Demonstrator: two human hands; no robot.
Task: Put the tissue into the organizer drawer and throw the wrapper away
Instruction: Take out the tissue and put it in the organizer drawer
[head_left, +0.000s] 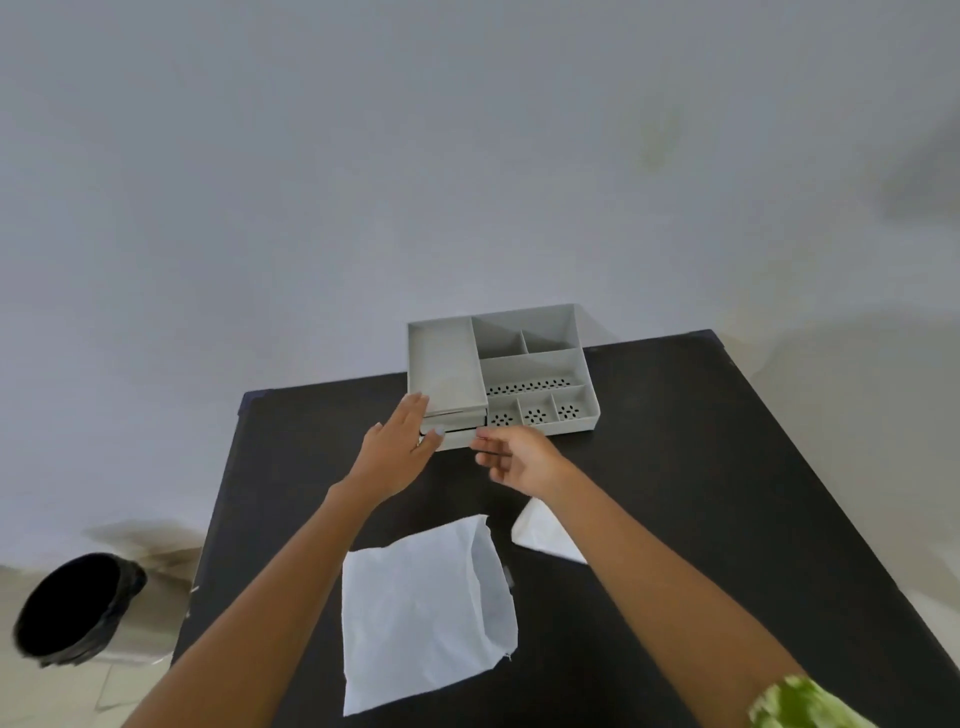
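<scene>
Both forearms bare. Right sleeve (805, 704) green-and-white patterned, showing at frame edge. Pale polish on left thumbnail (439, 431).

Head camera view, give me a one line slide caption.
Both hands, left and right, reach the grey organizer drawer; tissue lies on the black table.

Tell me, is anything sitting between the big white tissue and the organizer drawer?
No object lies on the table between the tissue and the drawer; only the left hand and right hand are there at the drawer front. Whether the drawer is open enough is unclear.
</scene>
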